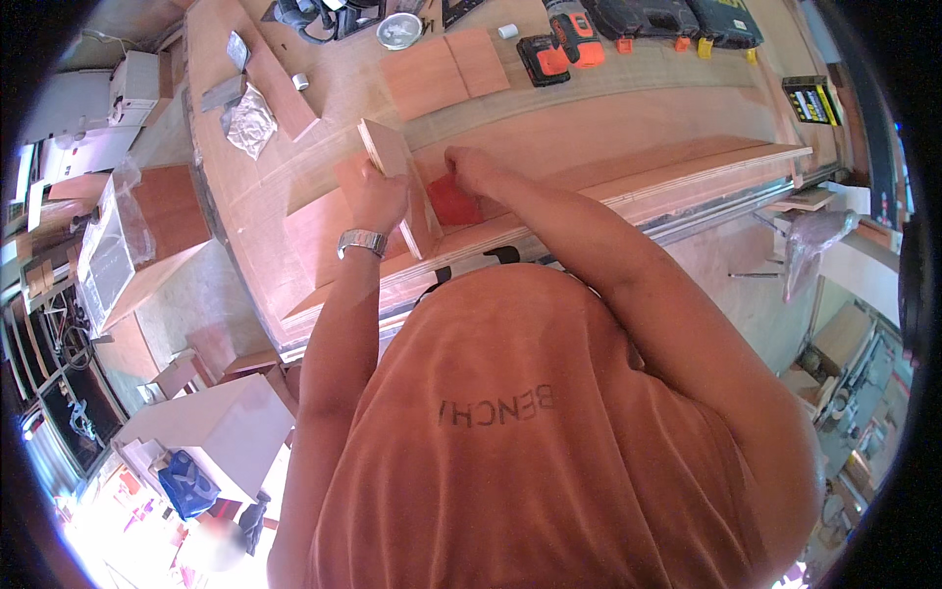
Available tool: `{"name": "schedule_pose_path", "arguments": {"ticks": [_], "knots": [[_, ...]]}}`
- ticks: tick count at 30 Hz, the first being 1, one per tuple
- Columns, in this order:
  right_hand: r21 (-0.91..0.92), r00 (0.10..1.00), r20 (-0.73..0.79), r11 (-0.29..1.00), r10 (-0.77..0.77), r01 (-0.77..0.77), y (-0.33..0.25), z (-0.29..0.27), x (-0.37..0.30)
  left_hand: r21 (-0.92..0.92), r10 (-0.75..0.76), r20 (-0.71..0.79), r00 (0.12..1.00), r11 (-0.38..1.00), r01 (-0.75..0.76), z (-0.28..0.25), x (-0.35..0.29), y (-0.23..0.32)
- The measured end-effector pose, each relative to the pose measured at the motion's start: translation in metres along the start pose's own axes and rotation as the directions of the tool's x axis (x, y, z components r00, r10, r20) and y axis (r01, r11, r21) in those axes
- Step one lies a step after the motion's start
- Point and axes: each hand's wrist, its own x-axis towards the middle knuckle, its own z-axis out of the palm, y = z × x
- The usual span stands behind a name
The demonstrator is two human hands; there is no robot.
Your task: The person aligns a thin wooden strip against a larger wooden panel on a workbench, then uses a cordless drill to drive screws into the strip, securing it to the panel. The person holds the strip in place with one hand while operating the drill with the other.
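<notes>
My left hand (381, 199), with a metal watch on its wrist, is closed on a short upright plywood board (404, 187). That board stands across a long plywood panel (628, 187) that lies along the bench's near edge. To the right of the board, my right hand (475, 174) is closed at the top of a flat red piece (454, 202). The red piece sits in the corner beside the upright board; its exact kind is unclear. The fingertips of both hands are partly hidden.
Across the workbench (334, 59) lie two square wood panels (442, 74), an orange and black cordless drill (574, 39), a round tin (400, 30) and crumpled plastic (251, 123). Dark tool cases (643, 18) stand at the far right. A plastic-wrapped cabinet (147, 236) is left.
</notes>
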Motion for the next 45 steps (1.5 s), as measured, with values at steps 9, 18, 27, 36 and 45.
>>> {"name": "schedule_pose_path", "arguments": {"ticks": [9,18,27,36,45], "knots": [[0.364,0.997,0.071,0.930,0.023,-0.047,-0.007,0.004,0.004,0.172,-0.179,0.084,0.980,0.972,0.163,-0.007,-0.010,0.022],[0.327,0.993,0.116,0.944,0.000,-0.038,-0.016,0.001,-0.003,0.296,-0.084,0.052,0.995,0.953,0.065,0.004,-0.011,0.025],[0.350,0.985,0.128,0.924,0.115,-0.153,-0.009,0.008,0.005,0.265,-0.146,-0.006,0.989,0.954,0.142,0.007,-0.020,0.043],[0.071,0.998,-0.046,0.996,0.051,-0.047,-0.004,0.016,0.011,0.288,-0.111,-0.034,0.993,0.951,0.117,0.001,-0.030,0.055],[0.215,0.992,0.080,0.970,0.100,-0.115,0.010,0.021,0.019,0.400,-0.097,-0.054,0.994,0.910,0.111,0.002,-0.022,0.058]]}}
